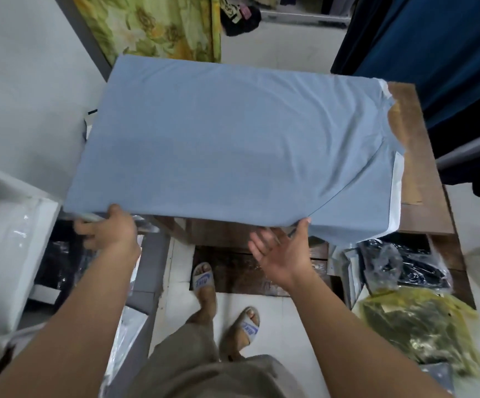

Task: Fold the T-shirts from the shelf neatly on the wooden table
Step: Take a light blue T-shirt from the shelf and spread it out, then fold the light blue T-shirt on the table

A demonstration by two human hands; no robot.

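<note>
A light blue fabric T-shirt (227,145) lies spread across the brown wooden surface (414,168). The left hand (109,228) pinches its near edge. The right hand (282,254), fingers (257,247) spread, touches that edge with the thumb.

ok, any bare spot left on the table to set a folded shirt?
Only a strip of the brown wooden table at its right edge, between the light blue T-shirt and the dark blue curtain. The shirt covers the rest. The floor at right is crowded with plastic-bagged garments.
</note>
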